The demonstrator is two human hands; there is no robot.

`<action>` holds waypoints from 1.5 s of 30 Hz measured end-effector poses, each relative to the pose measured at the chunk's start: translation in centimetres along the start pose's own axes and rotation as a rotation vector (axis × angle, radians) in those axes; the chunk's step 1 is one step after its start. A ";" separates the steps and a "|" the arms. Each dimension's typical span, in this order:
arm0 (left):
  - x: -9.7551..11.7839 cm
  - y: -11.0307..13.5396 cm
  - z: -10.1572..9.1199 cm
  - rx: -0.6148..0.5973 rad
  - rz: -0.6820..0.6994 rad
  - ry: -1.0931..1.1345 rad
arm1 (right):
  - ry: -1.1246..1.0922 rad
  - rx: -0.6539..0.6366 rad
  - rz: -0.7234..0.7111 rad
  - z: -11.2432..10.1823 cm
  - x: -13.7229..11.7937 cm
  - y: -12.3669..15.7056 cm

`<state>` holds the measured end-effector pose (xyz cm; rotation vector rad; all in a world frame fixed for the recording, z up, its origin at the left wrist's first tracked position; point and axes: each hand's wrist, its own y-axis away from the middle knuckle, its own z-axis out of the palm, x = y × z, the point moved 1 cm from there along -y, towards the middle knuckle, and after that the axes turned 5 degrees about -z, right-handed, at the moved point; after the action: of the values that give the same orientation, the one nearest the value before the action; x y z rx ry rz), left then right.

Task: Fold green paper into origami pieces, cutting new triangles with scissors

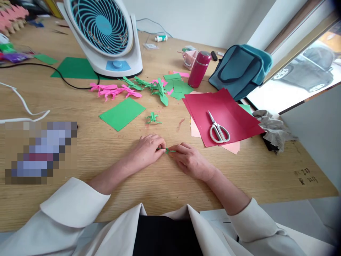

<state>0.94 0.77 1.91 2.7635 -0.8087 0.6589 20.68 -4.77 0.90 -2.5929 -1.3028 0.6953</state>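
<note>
Between my two hands is a small folded green paper piece (167,150), mostly covered by fingers. My left hand (150,146) pinches its left end between thumb and forefinger. At the other end, the fingertips of my right hand (190,160) are closed on the same piece. Just beyond my hands a small green origami figure (152,118) with thin legs stands on the table. A green paper sheet (122,113) lies flat to its left. Farther back are several pink origami figures (114,91) and green origami figures (161,91) in a loose row.
Scissors (218,129) rest on red paper sheets (226,110) at the right. Behind them stand a magenta flask (199,69) and a teal bag (239,71). A white fan (106,35) stands at the back left, with a black cable (64,79) beside it. A blurred-out object (44,151) lies at left.
</note>
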 end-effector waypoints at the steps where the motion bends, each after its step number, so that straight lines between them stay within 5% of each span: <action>1: 0.1 0.0 -0.1 -0.001 -0.010 -0.010 | -0.005 0.012 -0.002 0.0 0.0 0.0; 16: -1.7 -0.1 -1.0 -0.112 -0.032 0.010 | 0.170 0.104 0.000 2.2 -2.2 -0.9; 28: -2.8 1.3 1.1 0.101 0.161 -0.108 | 0.166 0.131 0.128 2.8 -4.0 -1.4; 45: -2.5 1.0 1.5 0.103 0.143 0.005 | 0.226 0.067 0.183 2.6 -4.4 -1.4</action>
<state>-0.96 0.65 -0.59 2.8134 -1.0059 0.7522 16.15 -7.59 0.54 -2.6656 -0.9702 0.4454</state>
